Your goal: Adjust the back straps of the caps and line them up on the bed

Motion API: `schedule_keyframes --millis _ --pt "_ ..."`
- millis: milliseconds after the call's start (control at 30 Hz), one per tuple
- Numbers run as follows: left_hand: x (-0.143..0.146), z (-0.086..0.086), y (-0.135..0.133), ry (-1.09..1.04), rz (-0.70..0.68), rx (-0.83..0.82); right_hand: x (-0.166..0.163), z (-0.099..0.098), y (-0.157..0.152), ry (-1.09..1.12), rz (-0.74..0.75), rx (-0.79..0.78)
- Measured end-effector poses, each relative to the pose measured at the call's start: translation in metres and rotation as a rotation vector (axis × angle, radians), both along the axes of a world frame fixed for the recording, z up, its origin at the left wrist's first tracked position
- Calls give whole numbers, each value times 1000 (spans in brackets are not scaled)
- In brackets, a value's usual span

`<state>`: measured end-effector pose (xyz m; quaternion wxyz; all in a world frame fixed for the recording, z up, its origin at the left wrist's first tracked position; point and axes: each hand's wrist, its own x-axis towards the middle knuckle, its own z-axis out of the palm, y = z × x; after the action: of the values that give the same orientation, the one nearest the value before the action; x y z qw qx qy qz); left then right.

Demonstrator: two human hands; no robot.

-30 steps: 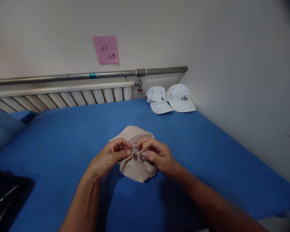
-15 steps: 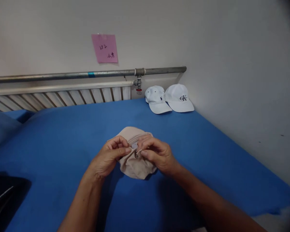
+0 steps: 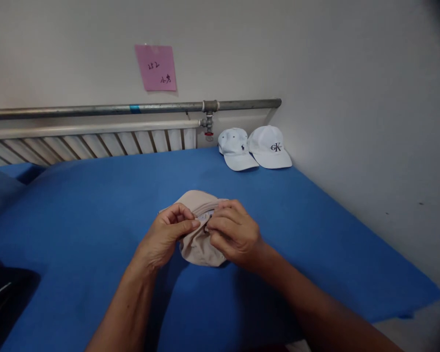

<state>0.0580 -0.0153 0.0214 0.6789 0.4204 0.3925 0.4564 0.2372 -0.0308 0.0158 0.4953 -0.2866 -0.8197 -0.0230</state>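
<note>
Filling most of the scene, a blue surface (image 3: 106,195) is being backed by a pale wall (image 3: 58,49). At far left, a metal pipe (image 3: 91,112) is being run above a white radiator (image 3: 133,143). Mid-scene, a beige cap (image 3: 201,252) is being held, brim far. At far right, an emblem-marked white cap (image 3: 231,143) and a lettered white cap (image 3: 264,139) are being rested side by side, brims near. By the left hand (image 3: 166,236), the beige cap's back edge is being pinched, thumb to forefinger; by the right hand (image 3: 235,233), fingers curled in, the same edge is being gripped, exact hold part-hidden. On the wall, a pink note (image 3: 156,71) is being displayed.
</note>
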Motion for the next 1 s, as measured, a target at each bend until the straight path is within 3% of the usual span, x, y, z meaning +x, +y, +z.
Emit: schedule_keyframes --millis 167,333,533,767,900,1000 --pt "3 -3 0 24 10 5 -2 3 -2 -106 -97 -39" --pt "5 -5 -1 86 24 17 -2 4 -3 -106 -134 -193" --pt "5 -6 -2 121 3 29 5 8 -1 -18 -14 -453" --pt "2 -7 1 45 14 45 14 5 5 63 80 -407" --pt "3 -3 1 -2 27 15 22 2 8 70 242 -482" --pt "3 -2 0 -23 32 -3 23 -1 9 99 267 -484"
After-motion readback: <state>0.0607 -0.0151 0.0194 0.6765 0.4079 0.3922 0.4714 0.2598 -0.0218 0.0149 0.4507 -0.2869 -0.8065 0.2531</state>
